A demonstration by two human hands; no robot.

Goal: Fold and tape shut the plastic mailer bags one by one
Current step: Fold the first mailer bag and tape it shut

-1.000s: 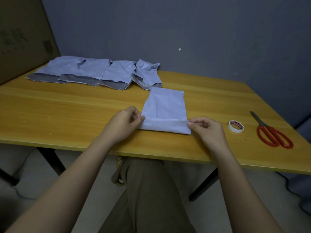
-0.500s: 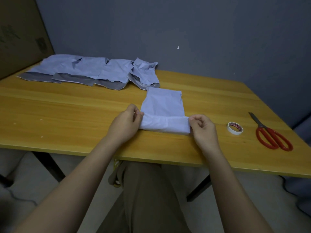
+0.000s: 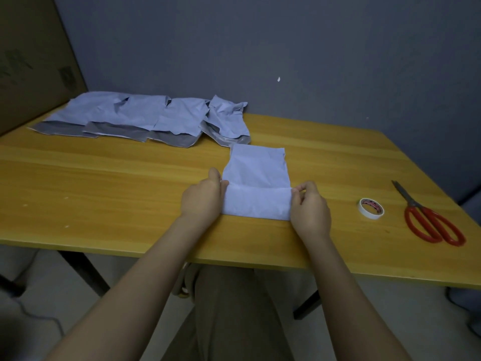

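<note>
Scene: a person seated at a table folds a pale mailer lying flat near the table's front edge.
Left hand: fingers curled, thumb on top, pinching the left end of the folded flap.
Right hand: thumb and forefinger pinching the flap's right end; the other fingers curl loosely behind.
Fold: the near end is turned up over the body, its edge running roughly level from hand to hand.
Doing it well: by the look of it, both ends should travel together so the crease stays square, then be pressed flat before one hand lets go.
Tape: a roll to the right of the mailer, apart from it; likely needed next, with the left hand holding the flap down.
Scissors: red-handled, further right than the tape.
Pile: unfolded mailers overlapping behind the mailer, toward the table's far left.
Risk: slick plastic may spring open if released early.
</note>
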